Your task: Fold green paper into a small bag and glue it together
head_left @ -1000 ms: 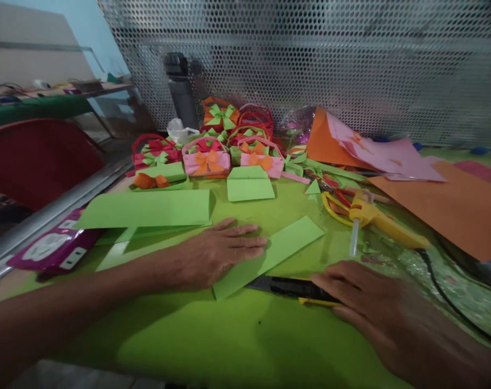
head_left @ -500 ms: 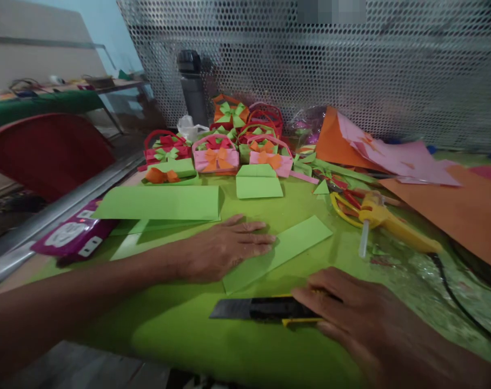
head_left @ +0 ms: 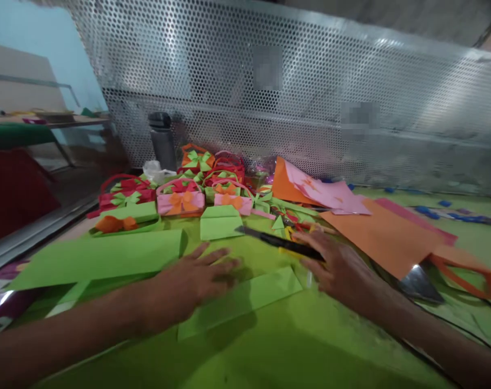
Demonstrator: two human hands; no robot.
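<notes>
My right hand grips a black and yellow utility knife, its blade pointing left. The knife is held above the table, in front of a small folded green paper piece. My left hand has its fingers spread and holds nothing. It hovers over or rests at the edge of a green paper strip; I cannot tell whether it touches. Behind my left hand lies a larger folded green sheet. My right hand hides most of the yellow-handled tools behind it.
Several small paper bags with bows, among them a pink one, stand at the back near a grey bottle. Orange sheets and a pink sheet lie on the right. A perforated metal panel closes off the back.
My right hand has lifted the utility knife up and away from the table's front. My left hand has come off the strip's middle, fingers spreading. The view has tilted up and turned right.
</notes>
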